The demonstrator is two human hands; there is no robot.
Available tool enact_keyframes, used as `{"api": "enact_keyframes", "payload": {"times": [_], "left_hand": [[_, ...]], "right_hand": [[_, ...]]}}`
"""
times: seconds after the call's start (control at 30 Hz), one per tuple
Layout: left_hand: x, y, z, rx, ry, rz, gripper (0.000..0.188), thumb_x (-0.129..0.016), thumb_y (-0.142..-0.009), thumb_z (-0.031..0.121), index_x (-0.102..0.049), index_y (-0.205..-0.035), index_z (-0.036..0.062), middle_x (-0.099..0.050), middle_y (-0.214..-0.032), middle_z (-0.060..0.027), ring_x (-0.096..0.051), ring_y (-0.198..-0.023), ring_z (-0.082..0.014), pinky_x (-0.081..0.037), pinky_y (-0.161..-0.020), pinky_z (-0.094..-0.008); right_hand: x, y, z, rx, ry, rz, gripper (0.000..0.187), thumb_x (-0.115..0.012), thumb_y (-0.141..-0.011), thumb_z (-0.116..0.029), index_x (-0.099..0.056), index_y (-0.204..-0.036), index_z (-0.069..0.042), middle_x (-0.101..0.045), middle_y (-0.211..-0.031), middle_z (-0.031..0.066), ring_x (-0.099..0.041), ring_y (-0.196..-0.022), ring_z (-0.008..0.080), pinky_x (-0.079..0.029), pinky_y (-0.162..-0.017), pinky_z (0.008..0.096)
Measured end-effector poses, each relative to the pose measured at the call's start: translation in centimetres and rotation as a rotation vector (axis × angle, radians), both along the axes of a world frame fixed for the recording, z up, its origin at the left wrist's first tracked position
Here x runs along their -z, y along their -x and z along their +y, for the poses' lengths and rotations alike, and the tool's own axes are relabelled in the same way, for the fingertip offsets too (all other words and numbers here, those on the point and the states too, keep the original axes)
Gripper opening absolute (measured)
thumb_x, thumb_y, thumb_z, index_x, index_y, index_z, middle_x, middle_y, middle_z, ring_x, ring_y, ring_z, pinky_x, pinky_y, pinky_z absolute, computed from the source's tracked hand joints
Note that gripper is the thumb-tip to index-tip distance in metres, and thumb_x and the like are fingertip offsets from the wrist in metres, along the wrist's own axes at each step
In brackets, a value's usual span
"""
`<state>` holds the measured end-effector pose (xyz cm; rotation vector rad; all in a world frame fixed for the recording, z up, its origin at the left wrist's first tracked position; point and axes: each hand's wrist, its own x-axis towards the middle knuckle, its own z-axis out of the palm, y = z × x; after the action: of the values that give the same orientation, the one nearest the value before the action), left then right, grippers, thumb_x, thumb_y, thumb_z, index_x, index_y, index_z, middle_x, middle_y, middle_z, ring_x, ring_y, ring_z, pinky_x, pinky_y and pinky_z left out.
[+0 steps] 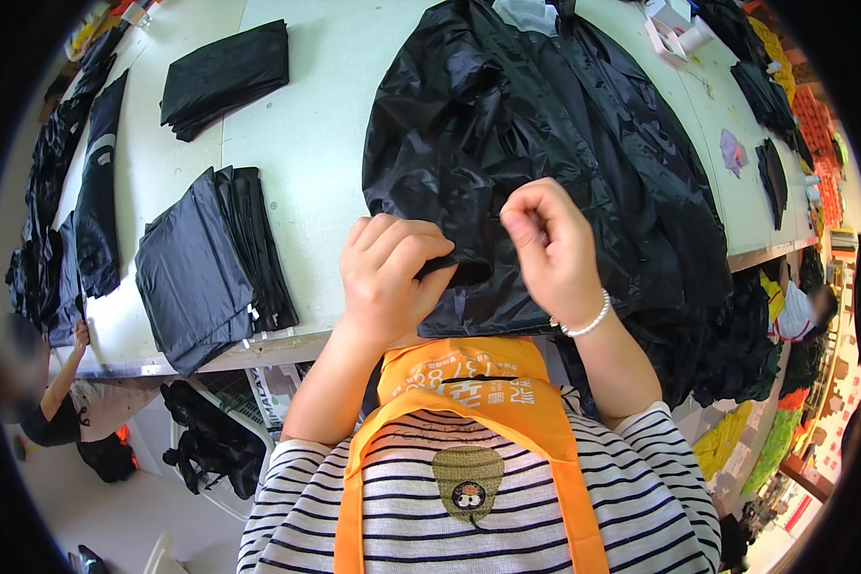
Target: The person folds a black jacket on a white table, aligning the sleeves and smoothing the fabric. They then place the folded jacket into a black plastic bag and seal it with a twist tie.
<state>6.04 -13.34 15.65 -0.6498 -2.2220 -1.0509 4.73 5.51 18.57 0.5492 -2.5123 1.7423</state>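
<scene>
A shiny black jacket [536, 124] lies spread on the pale table in front of me, its collar at the far end. My left hand [392, 273] is closed on the open end of one sleeve, and the dark opening of the cuff [469, 272] shows beside its thumb. To the right of the cuff my right hand [553, 251] hovers over the jacket, its fingers curled and thumb and forefinger pinched together. Whatever is in that pinch, if anything, is too small to tell. The right wrist wears a white bead bracelet [588, 319].
Folded black garments [201, 263] are stacked left of the jacket near the table edge [297, 346]. Another folded black bundle [228, 77] lies farther back. At the far left a person's hand [80, 334] touches dark cloth. A white box [667, 40] stands back right.
</scene>
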Motion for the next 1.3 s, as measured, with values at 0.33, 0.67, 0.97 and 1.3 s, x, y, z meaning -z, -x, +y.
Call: {"api": "enact_keyframes", "payload": {"times": [0.33, 0.67, 0.97, 1.3], "left_hand": [[0.0, 0.4, 0.0, -0.011, -0.015, 0.047, 0.031, -0.075, -0.051, -0.002, -0.057, -0.073, 0.0077, -0.066, -0.074, -0.0024, -0.056, -0.061, -0.0185, -0.039, -0.060, -0.0290], [0.0, 0.4, 0.2, -0.015, 0.004, 0.066, 0.030, -0.077, -0.053, -0.001, -0.057, -0.073, 0.0083, -0.066, -0.073, -0.0020, -0.056, -0.061, -0.0180, -0.039, -0.060, -0.0292], [0.0, 0.3, -0.1, -0.007, 0.045, 0.051, 0.030, -0.076, -0.052, 0.000, -0.057, -0.073, 0.0086, -0.066, -0.074, -0.0018, -0.057, -0.063, -0.0187, -0.041, -0.061, -0.0304], [2.2, -1.3, -0.9, -0.055, -0.024, -0.143, 0.026, -0.070, -0.054, -0.010, -0.057, -0.071, 0.0045, -0.066, -0.076, -0.0074, -0.059, -0.069, -0.0230, -0.045, -0.066, -0.0318]], "right_hand": [[0.2, -0.7, 0.8, -0.174, -0.017, -0.205, 0.020, -0.064, -0.089, -0.010, -0.050, -0.102, -0.001, -0.060, -0.092, 0.0101, -0.062, -0.081, 0.0184, -0.050, -0.075, 0.0284], [0.0, -0.8, 0.6, -0.143, -0.051, -0.181, 0.017, -0.066, -0.087, -0.007, -0.053, -0.096, -0.001, -0.061, -0.084, 0.0093, -0.063, -0.075, 0.0172, -0.051, -0.068, 0.0263], [-0.7, -0.4, 0.2, -0.104, 0.081, -0.205, 0.022, -0.075, -0.078, -0.004, -0.061, -0.094, -0.001, -0.056, -0.082, 0.0001, -0.050, -0.068, 0.0032, -0.040, -0.059, 0.0169], [5.8, -0.3, 0.8, 0.163, -0.131, -0.015, 0.014, -0.068, -0.083, -0.008, -0.055, -0.085, -0.002, -0.056, -0.083, 0.0106, -0.061, -0.071, 0.0276, -0.048, -0.062, 0.0342]]}}
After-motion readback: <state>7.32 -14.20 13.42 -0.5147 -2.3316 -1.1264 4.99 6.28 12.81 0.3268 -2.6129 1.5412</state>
